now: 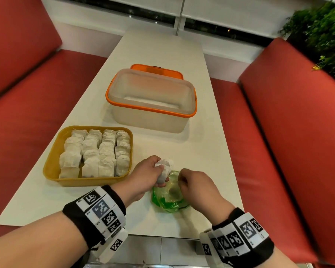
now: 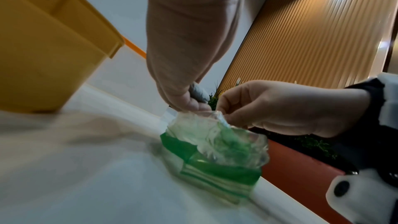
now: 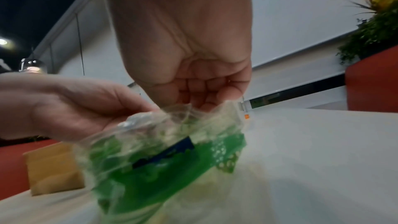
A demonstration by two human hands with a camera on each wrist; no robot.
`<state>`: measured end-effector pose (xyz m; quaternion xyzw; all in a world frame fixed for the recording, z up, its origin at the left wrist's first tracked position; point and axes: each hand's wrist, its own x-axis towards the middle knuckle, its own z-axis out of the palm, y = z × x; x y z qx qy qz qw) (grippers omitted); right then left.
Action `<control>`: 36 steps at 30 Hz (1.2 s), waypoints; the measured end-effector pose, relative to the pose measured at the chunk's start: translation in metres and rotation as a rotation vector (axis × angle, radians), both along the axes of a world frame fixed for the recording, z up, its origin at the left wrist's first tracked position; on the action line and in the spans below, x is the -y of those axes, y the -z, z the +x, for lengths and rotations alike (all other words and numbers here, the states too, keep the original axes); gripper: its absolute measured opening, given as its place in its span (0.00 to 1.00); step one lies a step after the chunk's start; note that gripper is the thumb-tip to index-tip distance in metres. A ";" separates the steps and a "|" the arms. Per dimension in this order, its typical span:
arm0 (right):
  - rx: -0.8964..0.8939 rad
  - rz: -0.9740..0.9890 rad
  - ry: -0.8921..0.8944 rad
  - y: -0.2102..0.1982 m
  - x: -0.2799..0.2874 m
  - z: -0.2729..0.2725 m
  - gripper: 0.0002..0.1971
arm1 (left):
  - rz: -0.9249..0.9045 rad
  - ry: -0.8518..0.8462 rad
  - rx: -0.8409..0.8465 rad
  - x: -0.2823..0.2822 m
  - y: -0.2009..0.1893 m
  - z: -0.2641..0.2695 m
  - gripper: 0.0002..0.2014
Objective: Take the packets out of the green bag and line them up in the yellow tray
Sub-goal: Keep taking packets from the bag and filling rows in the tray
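Note:
The green-and-clear plastic bag (image 1: 169,196) (image 2: 215,151) (image 3: 155,156) stands near the table's front edge. My left hand (image 1: 153,176) grips a white paper packet (image 1: 163,171) just above the bag's mouth; a grey bit of this packet (image 2: 199,93) shows under its fingers. My right hand (image 1: 190,182) (image 3: 198,94) pinches the bag's clear upper rim on the right side and holds it open. The yellow tray (image 1: 52,167) (image 2: 43,48) (image 3: 51,164) sits to the left, filled with several rows of white packets (image 1: 97,153).
A translucent tub with an orange rim (image 1: 151,97) stands behind, its orange lid (image 1: 157,69) beyond it. Red bench seats (image 1: 290,132) flank the white table (image 1: 162,53). A green plant (image 1: 321,31) is at the far right.

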<state>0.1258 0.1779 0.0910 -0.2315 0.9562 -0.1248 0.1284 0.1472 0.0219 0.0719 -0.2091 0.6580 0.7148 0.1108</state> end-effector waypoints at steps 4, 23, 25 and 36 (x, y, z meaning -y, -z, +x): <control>0.054 -0.246 -0.026 -0.018 -0.005 -0.003 0.06 | 0.030 -0.028 0.002 0.001 -0.001 0.000 0.05; 0.011 -0.375 0.012 -0.013 0.027 -0.026 0.04 | 0.460 -0.043 0.047 0.005 -0.013 0.001 0.17; -0.008 -0.372 -0.034 -0.014 0.027 -0.025 0.03 | 0.477 -0.041 0.070 0.007 -0.013 -0.001 0.19; 0.022 -0.562 0.041 -0.010 0.018 -0.021 0.04 | 0.290 0.014 -0.004 0.009 -0.012 -0.002 0.09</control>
